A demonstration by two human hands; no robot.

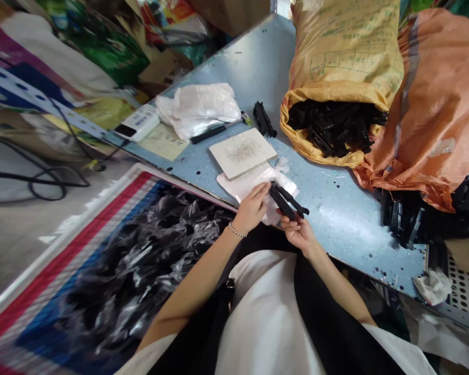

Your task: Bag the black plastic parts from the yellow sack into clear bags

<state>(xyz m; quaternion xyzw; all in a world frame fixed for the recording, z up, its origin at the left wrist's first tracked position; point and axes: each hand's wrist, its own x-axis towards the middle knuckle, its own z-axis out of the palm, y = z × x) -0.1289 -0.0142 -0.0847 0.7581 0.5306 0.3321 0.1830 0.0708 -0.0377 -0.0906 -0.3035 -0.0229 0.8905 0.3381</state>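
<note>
Black plastic parts (285, 202), green-printed yellow sack (344, 47), orange sack (440, 104), speckled blue workbench (347, 224)

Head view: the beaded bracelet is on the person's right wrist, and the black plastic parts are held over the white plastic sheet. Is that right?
No: the beaded bracelet is on the left wrist, not the right, as the head view shows. The black plastic parts are indeed held over the white plastic sheet.

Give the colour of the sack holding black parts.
Yellow sack, green print; best in head view.
</note>
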